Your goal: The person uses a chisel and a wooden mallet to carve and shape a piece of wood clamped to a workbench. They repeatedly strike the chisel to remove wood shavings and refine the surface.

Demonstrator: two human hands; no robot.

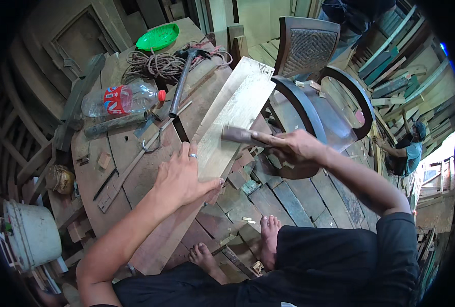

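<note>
Left hand (179, 176): thumb spread from fingers across long, pale wooden board (232, 105)
Right hand (298, 147): fingers curled round brown, blunt-ended tool (237, 134), index extended

I recorded my board (236, 105) as pale cream, the dish (158, 38) bright green, the bottle cap (162, 95) red, the bucket (35, 235) off-white, the chair back (307, 51) diamond-patterned.

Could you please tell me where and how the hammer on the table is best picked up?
I would grip the hammer by the lower half of its handle, coming from above on the near side: that straight, slim part points this way, while the head lies beside the coiled rope.
</note>
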